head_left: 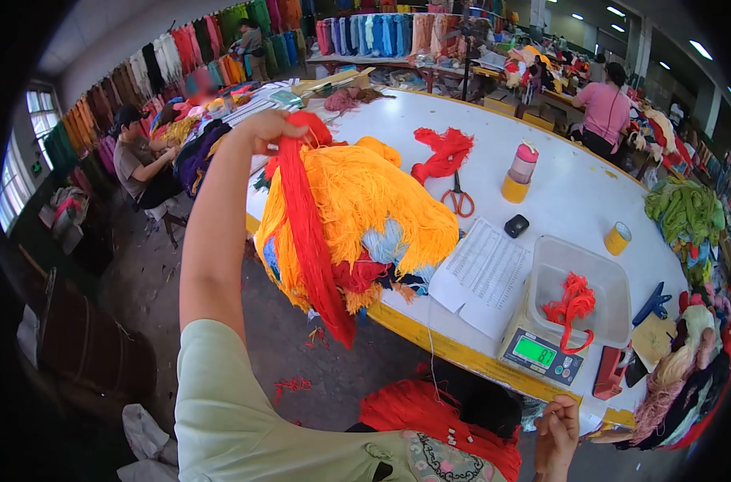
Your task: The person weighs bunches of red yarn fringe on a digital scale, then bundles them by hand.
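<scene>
At the left, my left hand [275, 131] is closed on the top of a long red yarn skein [307, 217], which hangs down over a heap of orange yarn [373, 193] at the table's edge. My right hand [556, 430] is low at the front edge of the table, fingers curled together; whatever they may hold is too small to make out. Just above it, a digital scale [540, 353] with a lit green display carries a clear plastic tub [547, 269] with red yarn [572, 304] inside. More red yarn [442, 414] lies across my lap.
On the white table [365, 120] are scissors [458, 198], a printed sheet [484, 269], a black device [516, 226], a pink-lidded bottle [524, 165], a yellow tape roll [618, 238] and a red stapler-like tool [611, 373]. Other people sit farther back at left and right.
</scene>
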A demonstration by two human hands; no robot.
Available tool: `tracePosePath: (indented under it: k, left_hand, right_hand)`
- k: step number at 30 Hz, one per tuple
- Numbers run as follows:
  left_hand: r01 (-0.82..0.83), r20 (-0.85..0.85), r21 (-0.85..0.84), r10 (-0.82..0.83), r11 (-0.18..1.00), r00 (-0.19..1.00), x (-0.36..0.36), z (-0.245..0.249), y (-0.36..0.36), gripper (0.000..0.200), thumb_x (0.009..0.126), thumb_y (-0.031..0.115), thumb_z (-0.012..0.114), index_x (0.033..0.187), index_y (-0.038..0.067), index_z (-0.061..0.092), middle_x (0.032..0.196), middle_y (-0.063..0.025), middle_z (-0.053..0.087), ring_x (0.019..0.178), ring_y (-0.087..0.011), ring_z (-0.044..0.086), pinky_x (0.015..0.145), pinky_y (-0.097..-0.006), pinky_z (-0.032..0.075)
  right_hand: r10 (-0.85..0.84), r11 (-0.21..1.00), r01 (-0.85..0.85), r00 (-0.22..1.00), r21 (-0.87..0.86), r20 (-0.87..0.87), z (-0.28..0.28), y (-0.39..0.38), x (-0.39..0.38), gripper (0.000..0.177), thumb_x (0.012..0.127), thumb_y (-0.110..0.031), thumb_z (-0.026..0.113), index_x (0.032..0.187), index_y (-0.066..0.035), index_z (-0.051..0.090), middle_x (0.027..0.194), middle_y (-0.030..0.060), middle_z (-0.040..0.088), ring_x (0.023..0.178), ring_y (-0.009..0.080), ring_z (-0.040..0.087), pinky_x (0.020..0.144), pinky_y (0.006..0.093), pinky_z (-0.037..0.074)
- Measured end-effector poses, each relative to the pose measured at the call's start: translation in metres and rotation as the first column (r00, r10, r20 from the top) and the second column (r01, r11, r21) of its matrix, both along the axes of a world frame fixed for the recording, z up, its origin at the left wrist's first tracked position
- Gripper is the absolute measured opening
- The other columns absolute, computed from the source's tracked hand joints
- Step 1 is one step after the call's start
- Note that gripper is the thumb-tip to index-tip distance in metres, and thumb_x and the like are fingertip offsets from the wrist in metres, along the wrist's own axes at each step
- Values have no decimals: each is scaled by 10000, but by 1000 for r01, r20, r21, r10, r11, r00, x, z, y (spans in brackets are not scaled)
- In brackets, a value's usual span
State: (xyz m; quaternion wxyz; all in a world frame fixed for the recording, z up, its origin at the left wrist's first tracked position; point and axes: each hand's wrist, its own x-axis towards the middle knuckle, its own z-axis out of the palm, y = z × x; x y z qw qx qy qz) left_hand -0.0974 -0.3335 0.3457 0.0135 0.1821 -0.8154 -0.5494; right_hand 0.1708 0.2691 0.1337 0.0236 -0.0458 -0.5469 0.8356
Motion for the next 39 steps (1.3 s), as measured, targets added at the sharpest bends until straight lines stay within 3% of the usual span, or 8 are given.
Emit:
tracePosePath:
  k: [8,16,18,21,26,33,37,39]
  left_hand:
    - [382,-545,273,-185,883,817,116,62,39,185,923,193,664,1011,66,564,765,0,580,578,-77,541,576,-238,505]
    - [147,-625,-4,-117,989,772,319,56,146,507,774,225,790,1172,12,559,845,-26,617,636,-102,584,593,-228,473]
    - [-119,-658,-213,-52,970,751,372,16,169,593,678,171,834,1178,-15,575,995,-73,655,882,-163,633,802,-292,496]
    - [366,-225,-376,-467,851,855,426,-9,136,745,662,157,889,1280,18,499,1058,-61,636,1034,-181,617,852,-298,469]
    - [414,-294,490,-302,767,907,432,-113,140,787,706,151,877,1357,1,461,1285,-154,566,1237,-246,533,1021,-396,421]
    - [942,-391,324,-919,-86,50,331,-165,162,921,788,246,818,1497,2,283,1473,-170,436,1328,-286,455,1092,-422,380]
    - [958,-482,271,-849,91,217,317,-138,202,975,773,376,818,1497,-3,287,1493,-190,398,1320,-303,463,1077,-443,383]
    - [930,-446,178,-816,320,366,311,-131,200,997,772,401,814,1503,-7,273,1528,-196,343,1349,-299,433,1096,-437,358]
  right_hand:
    - [741,636,-679,670,367,-46,30,-85,-58,468,880,-11,655,1321,-36,500,1076,59,594,871,84,559,785,238,469]
    - [874,419,-565,39,711,-484,127,-297,-55,498,940,-182,598,1387,-28,442,1301,177,519,1147,287,568,992,374,445]
    - [685,669,-324,-79,669,-724,118,-336,-52,548,928,-156,625,1419,-33,414,1283,152,522,1148,234,566,988,348,451]
    - [805,500,-581,38,643,-592,102,-353,-48,633,910,-172,659,1458,-42,371,1387,151,467,1266,217,492,1060,354,403]
    - [825,468,-574,10,673,-565,78,-341,-36,843,829,-357,712,1504,-58,304,1532,165,334,1404,292,352,1172,395,260]
    - [943,95,-534,-222,840,-248,111,-296,-26,653,889,-330,657,1455,-97,427,1531,107,374,1423,257,337,1174,410,258]
    - [939,-245,-755,-28,608,343,81,-224,-59,495,919,-252,640,1367,-75,528,1266,103,613,1208,233,558,983,374,460]
    - [950,-46,-837,132,545,284,43,-195,-81,361,922,-186,642,1254,-62,574,1118,72,664,1040,193,638,839,342,519]
